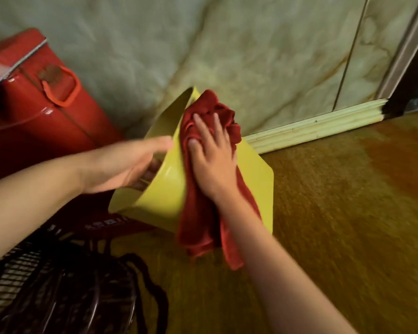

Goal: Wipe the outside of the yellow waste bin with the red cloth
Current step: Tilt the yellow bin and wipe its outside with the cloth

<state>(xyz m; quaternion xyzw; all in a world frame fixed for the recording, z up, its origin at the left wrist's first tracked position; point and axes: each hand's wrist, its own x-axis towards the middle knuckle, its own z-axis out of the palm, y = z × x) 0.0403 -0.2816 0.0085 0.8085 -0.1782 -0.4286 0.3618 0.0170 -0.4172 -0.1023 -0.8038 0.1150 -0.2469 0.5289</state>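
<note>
The yellow waste bin (258, 174) lies tilted on the wooden floor near the wall, its open mouth turned to the left. The red cloth (198, 220) is draped over the bin's outer side and hangs down past its lower edge. My right hand (212, 155) presses flat on the cloth against the bin's outside, fingers spread. My left hand (128, 162) grips the bin's rim at the mouth, thumb along the outer edge and fingers curled inside.
A glossy red case (34, 109) with a red handle stands at the left against the marbled wall. A black wire fan guard (58, 290) with dark cords fills the lower left. A pale skirting board (316, 124) runs along the wall; wooden floor (348, 213) extends right.
</note>
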